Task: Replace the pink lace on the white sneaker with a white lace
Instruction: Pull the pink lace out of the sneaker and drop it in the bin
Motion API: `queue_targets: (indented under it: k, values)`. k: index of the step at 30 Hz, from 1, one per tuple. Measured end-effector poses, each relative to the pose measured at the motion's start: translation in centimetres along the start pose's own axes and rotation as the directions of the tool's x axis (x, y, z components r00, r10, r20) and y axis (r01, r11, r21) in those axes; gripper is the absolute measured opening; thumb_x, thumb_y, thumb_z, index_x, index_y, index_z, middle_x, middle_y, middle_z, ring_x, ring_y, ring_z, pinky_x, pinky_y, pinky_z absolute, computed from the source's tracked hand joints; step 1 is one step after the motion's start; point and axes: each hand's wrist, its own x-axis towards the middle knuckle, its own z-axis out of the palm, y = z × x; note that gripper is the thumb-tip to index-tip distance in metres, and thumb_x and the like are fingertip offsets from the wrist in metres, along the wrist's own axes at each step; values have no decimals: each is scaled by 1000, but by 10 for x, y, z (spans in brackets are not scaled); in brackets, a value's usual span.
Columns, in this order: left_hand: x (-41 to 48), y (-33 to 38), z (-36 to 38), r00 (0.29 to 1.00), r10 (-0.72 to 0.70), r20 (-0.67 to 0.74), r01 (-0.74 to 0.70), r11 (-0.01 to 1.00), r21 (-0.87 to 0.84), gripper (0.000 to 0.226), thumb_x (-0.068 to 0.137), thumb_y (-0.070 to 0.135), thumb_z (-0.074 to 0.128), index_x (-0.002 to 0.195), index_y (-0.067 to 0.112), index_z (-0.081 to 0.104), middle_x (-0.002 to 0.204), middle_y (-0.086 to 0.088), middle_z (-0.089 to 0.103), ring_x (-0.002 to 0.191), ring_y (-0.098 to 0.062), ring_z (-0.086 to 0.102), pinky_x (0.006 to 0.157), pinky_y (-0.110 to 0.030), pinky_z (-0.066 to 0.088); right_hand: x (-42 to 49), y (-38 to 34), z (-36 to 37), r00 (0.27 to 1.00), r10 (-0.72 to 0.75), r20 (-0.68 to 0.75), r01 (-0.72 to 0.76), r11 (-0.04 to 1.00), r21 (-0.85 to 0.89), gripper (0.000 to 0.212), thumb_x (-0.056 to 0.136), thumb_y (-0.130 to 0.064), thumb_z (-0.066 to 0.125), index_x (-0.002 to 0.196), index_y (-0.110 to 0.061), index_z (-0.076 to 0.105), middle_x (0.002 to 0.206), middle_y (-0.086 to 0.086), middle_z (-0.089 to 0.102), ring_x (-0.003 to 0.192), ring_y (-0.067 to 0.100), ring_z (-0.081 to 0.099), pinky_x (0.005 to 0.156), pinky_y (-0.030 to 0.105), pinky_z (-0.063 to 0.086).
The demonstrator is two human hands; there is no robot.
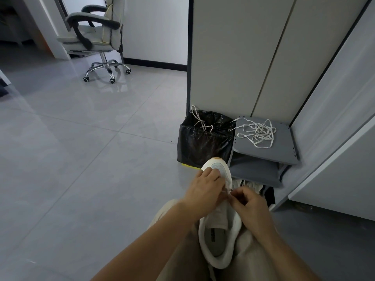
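Note:
A white sneaker (220, 236) lies on my lap, toe pointing away from me. My left hand (205, 191) grips the sneaker over its front lacing area. My right hand (250, 205) pinches a thin bit of pinkish lace (229, 191) at the eyelets, between the two hands. A tangle of white laces (258, 132) lies on a grey shelf panel (284, 145) ahead. Another pale lace (199, 120) hangs over the rim of a black-lined bin (203, 142).
A grey rack (255, 171) stands under the shelf panel, with more shoes (249, 184) partly hidden beneath it. Tall cabinet panels (243, 57) rise behind. An office chair (97, 35) on castors stands far left on the tiled floor (81, 149).

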Motion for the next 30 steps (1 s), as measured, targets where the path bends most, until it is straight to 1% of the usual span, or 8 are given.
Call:
queue_targets:
  k: [4, 9, 13, 15, 18, 23, 27, 30]
  values:
    - [13, 0, -13, 991, 41, 130, -17, 984, -177, 16, 83, 18, 60, 86, 6, 69, 94, -9, 61, 92, -25, 54, 83, -35, 41, -1, 0, -2, 999, 19, -34, -19, 1000, 18, 8, 84, -20, 66, 79, -25, 61, 78, -11, 65, 71, -7, 59, 63, 6, 44]
    - [-11, -19, -25, 986, -72, 152, 141, 845, -515, 13, 82, 12, 62, 85, 3, 69, 86, -8, 60, 81, -2, 45, 74, -7, 36, 0, 0, -2, 999, 4, -40, -2, 999, 35, 12, 83, -14, 67, 73, -19, 62, 72, -6, 65, 70, -1, 59, 62, 7, 44]
    - [-6, -12, -17, 979, -80, 185, 104, 986, -127, 22, 88, 30, 58, 95, 11, 67, 98, -4, 56, 94, -16, 49, 85, -27, 40, -2, -2, -2, 999, -37, -40, 39, 998, 53, 15, 82, -15, 67, 72, -23, 61, 71, -8, 65, 70, -3, 60, 61, 7, 44]
    - [-2, -2, -17, 996, -7, 87, 4, 999, 35, 22, 74, 36, 71, 79, 16, 66, 83, 1, 57, 78, -15, 56, 71, -25, 45, -3, -3, -2, 998, -48, -27, 50, 997, 61, 14, 82, -15, 68, 74, -25, 61, 72, -10, 65, 71, -4, 61, 61, 7, 45]
    - [-1, 3, -10, 992, 128, 13, -129, 990, 57, 32, 51, 27, 86, 75, 22, 65, 72, 4, 58, 64, -15, 56, 59, -21, 45, -4, -2, -3, 999, -35, -15, 36, 997, 70, 13, 82, -15, 68, 77, -26, 62, 76, -10, 67, 73, -4, 61, 62, 5, 44]
    - [1, -6, -12, 956, 294, -17, -294, 956, 4, 23, 62, 13, 79, 79, 20, 66, 78, 3, 60, 73, -14, 50, 64, -26, 47, -2, 2, -4, 1000, -5, -20, 6, 999, 46, 8, 84, -19, 65, 79, -24, 61, 78, -8, 65, 73, -5, 59, 64, 8, 46]
    - [-27, -14, -13, 997, -76, 4, 69, 880, -469, 15, 85, 21, 58, 89, 12, 68, 86, 8, 58, 81, -6, 47, 70, -14, 41, -2, 3, -2, 998, -8, -60, 11, 999, 37, 7, 84, -21, 66, 77, -20, 63, 75, -9, 65, 73, -5, 59, 62, 7, 44]
    - [-34, -19, -13, 975, -199, 98, 221, 847, -483, 23, 84, 25, 55, 94, 11, 70, 88, 11, 49, 82, -6, 48, 72, -19, 41, 0, 4, 0, 997, -42, -66, 43, 999, 11, 11, 83, -17, 67, 74, -21, 63, 73, -9, 65, 74, -3, 59, 63, 6, 43]
